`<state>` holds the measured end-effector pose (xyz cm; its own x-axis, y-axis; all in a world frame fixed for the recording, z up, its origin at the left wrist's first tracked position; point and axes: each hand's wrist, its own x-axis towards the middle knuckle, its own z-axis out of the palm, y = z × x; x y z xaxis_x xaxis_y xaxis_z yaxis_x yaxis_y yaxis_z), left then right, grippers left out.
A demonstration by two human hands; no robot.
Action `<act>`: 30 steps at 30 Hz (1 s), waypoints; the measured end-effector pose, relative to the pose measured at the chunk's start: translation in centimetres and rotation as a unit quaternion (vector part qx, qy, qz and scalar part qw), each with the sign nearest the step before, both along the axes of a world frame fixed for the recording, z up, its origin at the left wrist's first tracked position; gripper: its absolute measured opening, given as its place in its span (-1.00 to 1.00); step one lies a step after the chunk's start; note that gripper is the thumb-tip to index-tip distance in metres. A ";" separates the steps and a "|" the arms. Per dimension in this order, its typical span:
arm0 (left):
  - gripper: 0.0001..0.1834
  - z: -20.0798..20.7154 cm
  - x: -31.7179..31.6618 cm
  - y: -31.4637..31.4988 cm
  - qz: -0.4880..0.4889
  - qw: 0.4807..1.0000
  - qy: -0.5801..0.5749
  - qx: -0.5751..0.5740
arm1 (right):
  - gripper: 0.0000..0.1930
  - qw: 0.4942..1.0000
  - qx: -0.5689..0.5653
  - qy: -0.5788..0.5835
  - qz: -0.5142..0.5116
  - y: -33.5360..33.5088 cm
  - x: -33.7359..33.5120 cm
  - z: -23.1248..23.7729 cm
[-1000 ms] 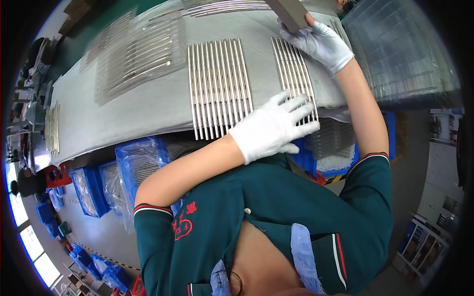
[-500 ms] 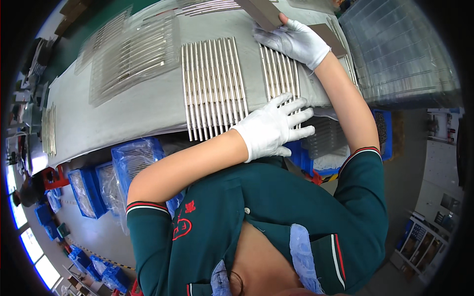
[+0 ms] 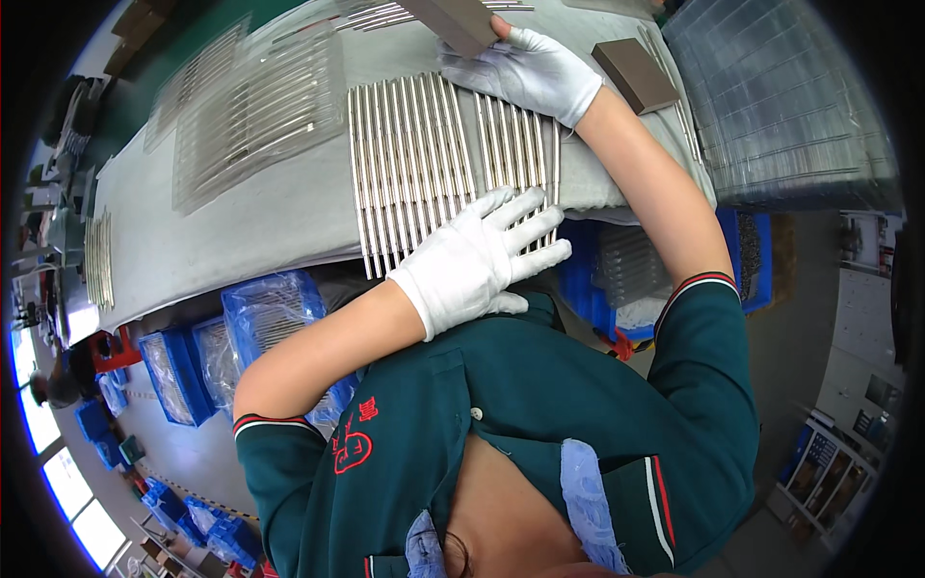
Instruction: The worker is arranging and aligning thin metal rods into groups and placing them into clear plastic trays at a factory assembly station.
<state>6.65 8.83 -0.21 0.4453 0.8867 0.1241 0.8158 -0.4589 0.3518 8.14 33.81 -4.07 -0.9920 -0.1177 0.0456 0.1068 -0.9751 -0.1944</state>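
Note:
A flat row of slim silver metal rods (image 3: pixel 405 164) lies side by side on the cloth-covered table, near ends at its front edge. Right beside it is a smaller group of rods (image 3: pixel 511 144), its outermost rod slightly apart. My left hand (image 3: pixel 487 255), white-gloved, lies across the near ends of the rods with fingers spread. In my right hand (image 3: pixel 530 72), also gloved, is a grey-brown rectangular block (image 3: pixel 453 21), held at the far ends of the smaller group. The right fingers are partly hidden behind the block.
A second grey-brown block (image 3: pixel 636 75) rests to the right, near some loose rods (image 3: pixel 674 87). Clear plastic trays with rods (image 3: pixel 260 116) lie at left. Stacked transparent trays (image 3: pixel 780 106) stand at far right. Blue bins (image 3: pixel 275 308) sit below the table's front edge.
Both hands have moved left, the right one carrying the block. The smaller group of rods has shifted left, closer to the larger row.

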 end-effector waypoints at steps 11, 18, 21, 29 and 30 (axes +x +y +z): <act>-0.17 -0.1 0.1 -0.1 0.003 1.000 -0.003 0.003 | -0.42 0.981 0.151 -0.003 -0.124 4.2 3.8 2.1; -0.19 0.1 -0.1 -0.4 0.012 1.000 -0.003 0.002 | -0.44 0.995 0.049 -0.033 -0.075 1.8 4.1 1.6; -0.18 0.5 -0.1 -0.4 0.017 1.000 -0.007 -0.001 | -0.43 0.984 0.147 -0.053 -0.083 1.5 3.5 1.9; -0.15 0.7 -0.2 -0.6 0.042 0.999 -0.002 -0.004 | -0.44 0.994 0.111 0.002 0.017 0.3 0.0 1.1; -0.14 0.5 -0.2 -0.6 0.033 0.999 0.001 0.002 | -0.44 0.994 0.111 0.002 0.016 0.1 0.1 0.9</act>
<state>6.43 8.26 0.32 0.3858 0.9138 0.1272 0.8450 -0.4053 0.3490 8.27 33.94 -3.18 -0.9875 -0.1564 0.0193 0.1353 -0.9045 -0.4044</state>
